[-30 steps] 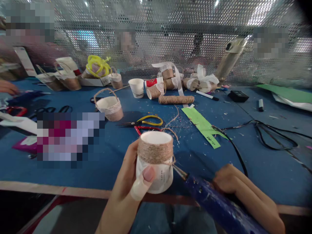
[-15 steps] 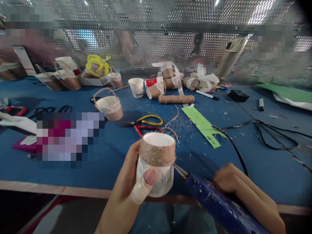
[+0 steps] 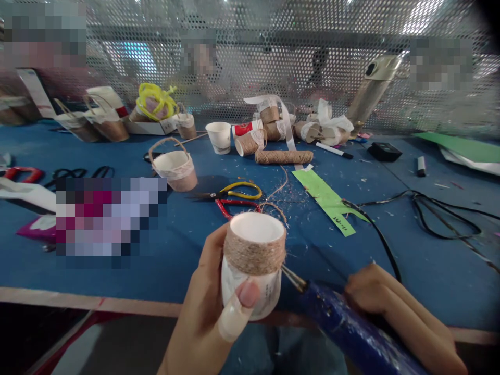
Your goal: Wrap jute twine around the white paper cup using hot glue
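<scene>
My left hand point(image 3: 211, 291) is wrapped around a white paper cup point(image 3: 270, 292), its thumb with a beige bandage across the front. Jute twine point(image 3: 255, 255) winds in a broad band around the cup's upper part, below the open rim. The cup is tipped slightly so its white inside shows. My right hand point(image 3: 385, 297) is closed around the handle of a blue hot glue gun point(image 3: 347, 323), whose body partly hides the fingers. The gun's metal nozzle points at the cup's right side, at the twine's lower edge; whether it touches cannot be made out.
Scissors point(image 3: 238, 191) with yellow and red handles lie beyond the cup. Behind are a small twine-wrapped basket point(image 3: 177, 172), a twine roll point(image 3: 284, 157), a plain paper cup point(image 3: 219, 138) and a green paper strip point(image 3: 324, 200). A black cord point(image 3: 445, 208) loops at right. A perforated metal screen point(image 3: 265, 62) stands behind.
The cup, with my left hand, has shifted slightly right and tips a little more toward me. The glue gun and my right hand have moved slightly right too, the nozzle staying by the twine's edge.
</scene>
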Demonstrator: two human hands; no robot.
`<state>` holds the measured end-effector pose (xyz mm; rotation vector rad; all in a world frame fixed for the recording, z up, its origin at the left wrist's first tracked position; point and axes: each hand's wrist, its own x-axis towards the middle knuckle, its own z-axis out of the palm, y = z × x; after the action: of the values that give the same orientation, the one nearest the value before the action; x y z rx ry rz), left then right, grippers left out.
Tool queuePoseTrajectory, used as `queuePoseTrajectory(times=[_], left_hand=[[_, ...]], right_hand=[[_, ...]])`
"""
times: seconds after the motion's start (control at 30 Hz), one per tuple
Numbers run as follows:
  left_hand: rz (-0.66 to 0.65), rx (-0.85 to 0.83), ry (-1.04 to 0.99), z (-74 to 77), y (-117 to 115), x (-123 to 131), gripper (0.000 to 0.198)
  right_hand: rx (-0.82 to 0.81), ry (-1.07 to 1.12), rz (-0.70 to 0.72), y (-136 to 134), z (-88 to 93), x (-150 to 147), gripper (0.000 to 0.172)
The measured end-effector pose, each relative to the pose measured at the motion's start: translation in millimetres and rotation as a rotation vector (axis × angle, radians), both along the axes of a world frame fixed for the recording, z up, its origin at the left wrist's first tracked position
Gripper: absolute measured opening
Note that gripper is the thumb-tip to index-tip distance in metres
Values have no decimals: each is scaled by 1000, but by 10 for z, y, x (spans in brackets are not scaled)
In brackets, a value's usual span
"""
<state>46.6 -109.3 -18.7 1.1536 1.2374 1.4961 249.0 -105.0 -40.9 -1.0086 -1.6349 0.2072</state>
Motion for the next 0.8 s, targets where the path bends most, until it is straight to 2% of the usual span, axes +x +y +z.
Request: queuePoseTrajectory(times=[0.13,0.37,0.53,0.8], left_hand=[[-32,-17,3,-2,-2,-29,52],[-9,-14,-9,24,4,1,45],[-53,-41,-37,31,8,-12,47],[-41,-60,-27,20,8,-36,50]], right_hand=[[-5,11,-21,-6,6,-3,30],[-15,-11,3,-26,-7,24,27],[-19,-13,11,-30,-2,20,25],[-30,-19,6,-21,30,22,28]])
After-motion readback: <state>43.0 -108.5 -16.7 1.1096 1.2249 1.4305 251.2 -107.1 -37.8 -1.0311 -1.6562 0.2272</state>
